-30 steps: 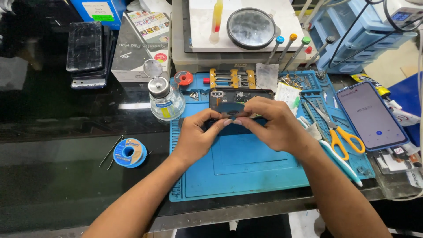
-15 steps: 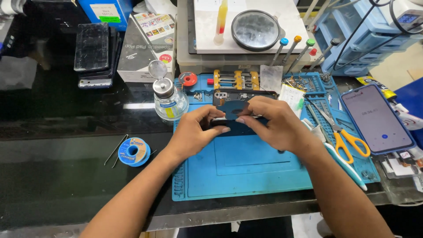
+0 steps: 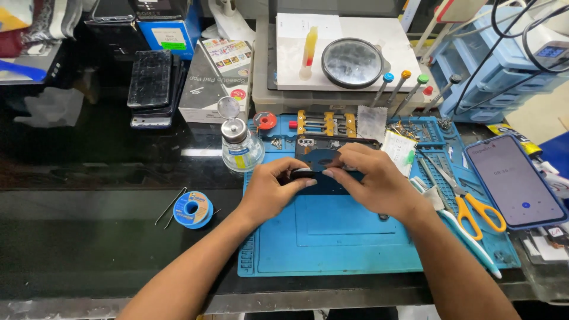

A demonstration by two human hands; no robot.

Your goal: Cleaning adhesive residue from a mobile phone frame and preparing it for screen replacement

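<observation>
Change since earlier: almost nothing has moved; both hands stay bunched over the opened phone point(image 3: 323, 163) at centre frame, and my view has only drifted slightly.
Left hand point(image 3: 269, 189): I see its fingers pinched on the phone's left end, thumb and forefinger closed on the rim.
Right hand point(image 3: 373, 181): it lies over the phone's right half, fingertips pressing near the left hand's; it grips the phone from above.
Phone: dark, back off, lying on the upper part of the blue mat point(image 3: 332, 237), just below the row of yellow clamps point(image 3: 325, 123).
Doing it well: I judge that even pressure from both thumbs and a flat phone matter most; any twisting could bend the frame.
Edges: the glass bottle point(image 3: 240, 148) stands just left of the left hand, close enough to knock. Scissors point(image 3: 471, 204) and a second phone point(image 3: 515, 181) lie to the right, near the right forearm.
Open room: the lower half of the mat is bare, so I would pull work toward the bottom of the frame. A solder spool point(image 3: 192, 209) sits well apart at lower left.
</observation>
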